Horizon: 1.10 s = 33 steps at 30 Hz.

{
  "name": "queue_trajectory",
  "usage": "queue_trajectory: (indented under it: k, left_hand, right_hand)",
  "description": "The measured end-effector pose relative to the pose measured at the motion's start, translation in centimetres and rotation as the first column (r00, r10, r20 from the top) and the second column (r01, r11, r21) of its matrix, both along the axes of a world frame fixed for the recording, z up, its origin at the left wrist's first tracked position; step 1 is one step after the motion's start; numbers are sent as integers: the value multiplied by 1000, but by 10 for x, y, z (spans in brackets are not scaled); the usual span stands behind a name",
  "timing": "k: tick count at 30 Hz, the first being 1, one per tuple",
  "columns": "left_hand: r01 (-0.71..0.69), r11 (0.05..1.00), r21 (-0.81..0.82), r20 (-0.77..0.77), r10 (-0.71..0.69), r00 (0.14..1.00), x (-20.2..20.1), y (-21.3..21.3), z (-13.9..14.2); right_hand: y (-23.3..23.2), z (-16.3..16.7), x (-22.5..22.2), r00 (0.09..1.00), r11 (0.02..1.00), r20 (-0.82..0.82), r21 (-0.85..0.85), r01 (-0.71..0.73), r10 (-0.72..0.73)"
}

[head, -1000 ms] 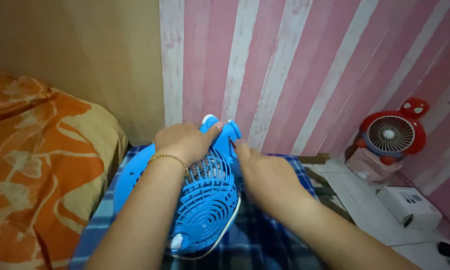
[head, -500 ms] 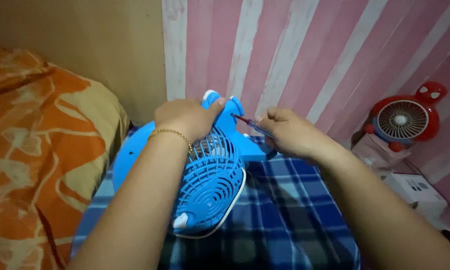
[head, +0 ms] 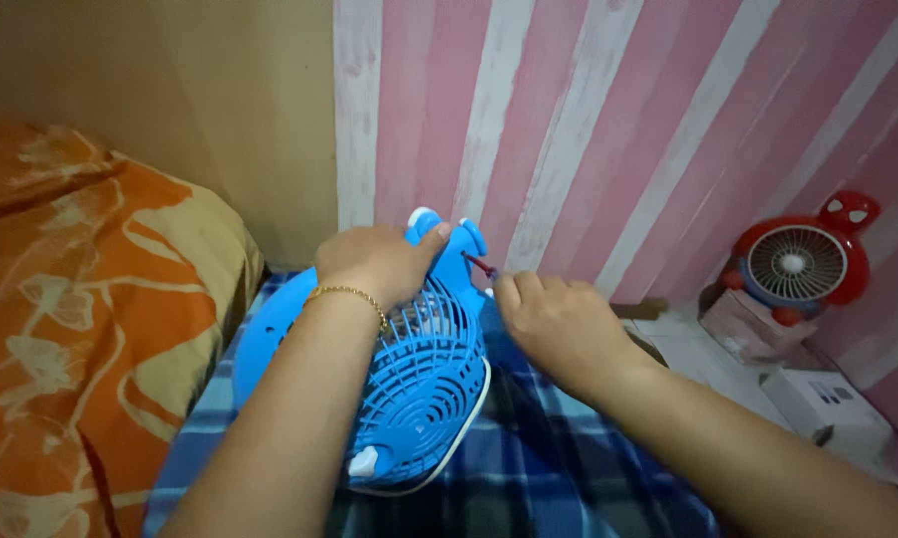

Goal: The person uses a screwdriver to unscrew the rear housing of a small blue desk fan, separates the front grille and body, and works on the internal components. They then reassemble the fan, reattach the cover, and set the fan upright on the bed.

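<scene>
1. Orange pillow (head: pixel 80 299) at bed's left edge.
2. Left hand (head: pixel 374 261) clamped over blue fan (head: pixel 409 379), lying on plaid bedsheet (head: pixel 529 478).
3. Right hand (head: pixel 554 324) pinches thin tool (head: pixel 479 265), tip at fan's top. Step: likely working a fastener; next needs steady tip alignment.

blue fan (head: pixel 424 384), tilted, on plaid cloth (head: pixel 559 478)

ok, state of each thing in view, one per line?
Blue plastic table fan: lying tilted on the plaid cloth, gripped at the top.
Left hand: closed on the fan's top.
Right hand: holding a thin red-tipped tool against the fan.
Red round fan: upright, untouched.
</scene>
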State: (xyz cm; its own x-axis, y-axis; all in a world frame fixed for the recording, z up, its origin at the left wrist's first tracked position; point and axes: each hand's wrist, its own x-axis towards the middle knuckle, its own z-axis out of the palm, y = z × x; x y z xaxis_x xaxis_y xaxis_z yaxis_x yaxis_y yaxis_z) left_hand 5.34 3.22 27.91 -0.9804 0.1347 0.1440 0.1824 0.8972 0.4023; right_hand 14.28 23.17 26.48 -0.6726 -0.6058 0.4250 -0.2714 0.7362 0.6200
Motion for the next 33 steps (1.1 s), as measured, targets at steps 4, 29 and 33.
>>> queue_trajectory:
  k: [4, 29, 33]
  left_hand:
    - [14, 1000, 0, -10, -14, 1000, 3, 3, -2]
    - [25, 999, 34, -26, -24, 999, 3, 5, 0]
    - [43, 999, -5, -9, -43, 999, 3, 4, -1]
  right_hand:
    - [1, -11, -9, 974, 954, 154, -226, 197, -165]
    - [10, 3, -2, 918, 917, 317, -236, 321, -239]
    - [19, 18, -27, 924, 690, 382, -665, 286, -14]
